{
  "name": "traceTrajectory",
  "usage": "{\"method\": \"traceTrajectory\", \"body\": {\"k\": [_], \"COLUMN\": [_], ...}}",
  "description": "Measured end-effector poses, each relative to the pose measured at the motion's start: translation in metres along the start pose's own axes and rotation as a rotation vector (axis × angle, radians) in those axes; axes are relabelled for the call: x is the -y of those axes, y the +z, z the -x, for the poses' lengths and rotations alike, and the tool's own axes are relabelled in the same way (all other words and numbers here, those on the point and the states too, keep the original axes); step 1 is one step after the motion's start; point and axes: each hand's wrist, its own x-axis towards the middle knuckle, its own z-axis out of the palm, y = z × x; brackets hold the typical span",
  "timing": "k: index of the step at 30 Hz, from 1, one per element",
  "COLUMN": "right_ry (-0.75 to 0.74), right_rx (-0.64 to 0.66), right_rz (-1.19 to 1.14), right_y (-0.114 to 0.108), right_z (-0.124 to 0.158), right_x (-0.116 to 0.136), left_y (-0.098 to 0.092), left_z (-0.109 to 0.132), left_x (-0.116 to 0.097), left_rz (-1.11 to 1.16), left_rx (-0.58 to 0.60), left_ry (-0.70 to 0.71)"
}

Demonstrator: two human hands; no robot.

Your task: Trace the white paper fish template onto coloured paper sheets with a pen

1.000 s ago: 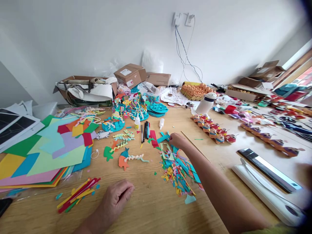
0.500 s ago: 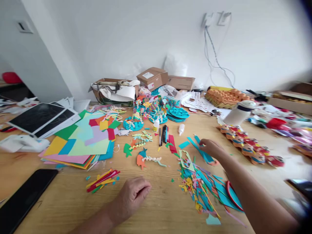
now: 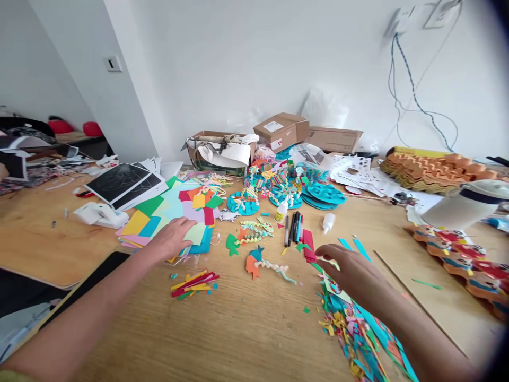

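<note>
My left hand [image 3: 175, 237] reaches over the near edge of a stack of coloured paper [image 3: 135, 223], its fingers stretched out and nothing seen in them. Over the paper scraps [image 3: 345, 323] is my right hand [image 3: 338, 265], fingers loosely apart, beside a red paper piece [image 3: 308, 245]. A light green sheet with a cut-out [image 3: 332, 289] lies partly hidden under it. Between the hands rests an orange and blue paper fish [image 3: 253, 261] with a curly paper tail [image 3: 276, 267]. Near my left forearm are red and yellow paper strips [image 3: 194, 282].
Several pens [image 3: 295, 227] lie by a glue bottle [image 3: 281, 210] and a white bottle [image 3: 328, 223]. Cardboard boxes [image 3: 280, 130] and blue plates [image 3: 324, 197] fill the back. A white tape dispenser [image 3: 101, 215] sits left; egg-carton crafts [image 3: 457, 254] and a jug [image 3: 465, 204] stand right.
My left hand has moved forward and opened over the coloured paper stack. My right hand has left the blue paper strips for a spot near the red paper. The view has turned left.
</note>
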Motion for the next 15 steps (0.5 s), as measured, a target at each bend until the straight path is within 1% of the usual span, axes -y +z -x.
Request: {"method": "traceTrajectory", "body": {"k": [3, 6, 9, 12, 14, 15], "right_ry": [-0.088, -0.161, -0.275, -0.327, -0.28, -0.262], "right_rx": [0.088, 0.16, 0.182, 0.235, 0.302, 0.322], "right_rz": [-0.053, -0.104, -0.206, -0.409, -0.664, -0.724], "right_y": [0.001, 0.002, 0.008, 0.019, 0.03, 0.036], "right_z": [-0.002, -0.01, -0.023, -0.039, -0.051, -0.057], "right_x": [0.031, 0.059, 0.087, 0.112, 0.129, 0.137], "left_y": [0.011, 0.018, 0.019, 0.02, 0.021, 0.022], "left_z": [-0.001, -0.003, -0.006, -0.008, -0.008, -0.008], "left_x": [0.012, 0.015, 0.017, 0.02, 0.023, 0.025], "left_rz": [-0.007, -0.006, -0.004, -0.006, -0.01, -0.014], "left_rx": [0.066, 0.112, 0.118, 0.09, 0.062, 0.049], "left_ry": [-0.007, -0.002, 0.011, 0.052, 0.08, 0.088]}}
